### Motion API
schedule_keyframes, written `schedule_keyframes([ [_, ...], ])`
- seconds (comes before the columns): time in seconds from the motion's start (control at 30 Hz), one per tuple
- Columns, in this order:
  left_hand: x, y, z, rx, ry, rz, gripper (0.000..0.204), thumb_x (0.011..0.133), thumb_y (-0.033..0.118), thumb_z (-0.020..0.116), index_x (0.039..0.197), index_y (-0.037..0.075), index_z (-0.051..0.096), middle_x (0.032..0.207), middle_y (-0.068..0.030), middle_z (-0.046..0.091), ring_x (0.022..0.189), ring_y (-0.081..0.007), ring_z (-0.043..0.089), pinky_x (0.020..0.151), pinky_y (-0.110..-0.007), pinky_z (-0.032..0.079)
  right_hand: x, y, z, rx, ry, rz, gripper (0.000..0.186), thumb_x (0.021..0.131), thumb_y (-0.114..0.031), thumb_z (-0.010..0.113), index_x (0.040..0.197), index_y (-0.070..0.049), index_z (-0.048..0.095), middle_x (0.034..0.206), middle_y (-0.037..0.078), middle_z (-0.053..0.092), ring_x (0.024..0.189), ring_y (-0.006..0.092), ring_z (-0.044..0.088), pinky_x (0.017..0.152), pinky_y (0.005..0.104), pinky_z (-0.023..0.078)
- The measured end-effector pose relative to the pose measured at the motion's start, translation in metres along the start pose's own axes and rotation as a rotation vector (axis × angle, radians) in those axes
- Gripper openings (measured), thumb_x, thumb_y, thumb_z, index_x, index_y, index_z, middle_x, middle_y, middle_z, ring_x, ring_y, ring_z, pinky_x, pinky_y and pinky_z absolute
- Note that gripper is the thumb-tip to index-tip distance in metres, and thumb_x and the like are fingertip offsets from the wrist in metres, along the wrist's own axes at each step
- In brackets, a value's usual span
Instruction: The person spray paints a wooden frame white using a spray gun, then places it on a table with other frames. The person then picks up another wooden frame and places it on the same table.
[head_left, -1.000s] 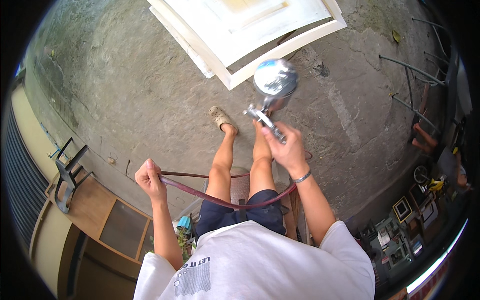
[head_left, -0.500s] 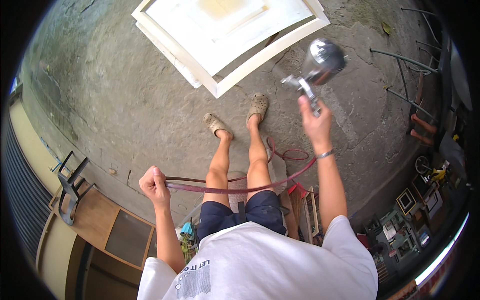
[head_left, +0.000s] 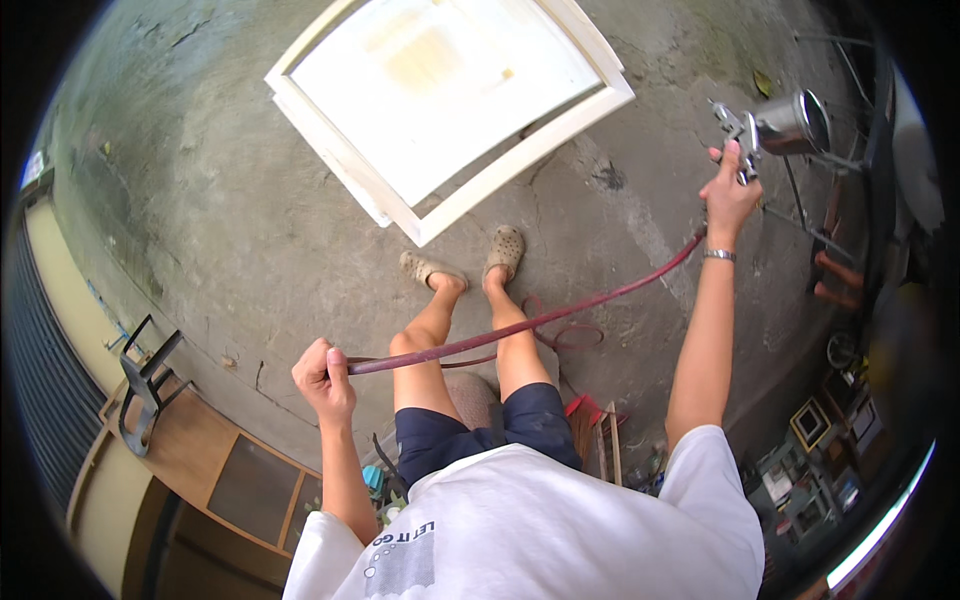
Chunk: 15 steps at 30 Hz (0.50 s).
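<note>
While your left hand (head_left: 325, 382) clenches the maroon hose (head_left: 530, 324) and right hand (head_left: 733, 198) grips the spray gun (head_left: 782, 127), slack could snag the white frame (head_left: 525, 160) at its near corner.

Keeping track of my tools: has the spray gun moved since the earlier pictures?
Yes, to the right: the spray gun is now farther from the white frame.

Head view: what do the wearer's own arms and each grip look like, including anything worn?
Loose, short white sleeves cover the upper arms; the forearms are uncovered. The left grip and right grip are ungloved hands. A narrow silver-coloured band circles the right wrist; I cannot tell whether it is a bracelet or watch strap.
</note>
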<state>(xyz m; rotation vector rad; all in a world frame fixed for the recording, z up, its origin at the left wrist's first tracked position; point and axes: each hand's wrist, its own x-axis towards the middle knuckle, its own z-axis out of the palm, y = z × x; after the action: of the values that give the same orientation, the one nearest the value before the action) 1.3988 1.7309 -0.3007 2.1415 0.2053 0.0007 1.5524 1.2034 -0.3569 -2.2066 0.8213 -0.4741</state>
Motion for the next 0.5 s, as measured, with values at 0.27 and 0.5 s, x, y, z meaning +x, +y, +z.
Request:
schedule_keyframes([
  [0.27,0.041,-0.018,-0.027,-0.110,0.103,-0.096,0.045,0.096,0.019,0.058,0.060,0.001,0.038,0.056,-0.0041,0.032,0.051,-0.0140,0.031,0.049,-0.033,0.021,0.033,-0.084,0.051,-0.003,-0.086,-0.088,0.051,0.101,-0.040,0.058,0.088,0.007,0.071,0.076,0.011,0.073,0.038,0.0126,0.053,0.037,0.0307,0.036],
  [0.5,0.096,-0.036,-0.074,-0.145,0.223,-0.120,0.045,0.097,0.021,0.057,0.061,0.001,0.040,0.057,-0.0033,0.034,0.053,-0.0133,0.031,0.050,-0.032,0.020,0.037,-0.159,0.143,0.029,-0.119,-0.162,0.050,0.102,-0.040,0.057,0.090,0.007,0.069,0.080,0.012,0.073,0.038,0.0116,0.052,0.036,0.0284,0.037],
])
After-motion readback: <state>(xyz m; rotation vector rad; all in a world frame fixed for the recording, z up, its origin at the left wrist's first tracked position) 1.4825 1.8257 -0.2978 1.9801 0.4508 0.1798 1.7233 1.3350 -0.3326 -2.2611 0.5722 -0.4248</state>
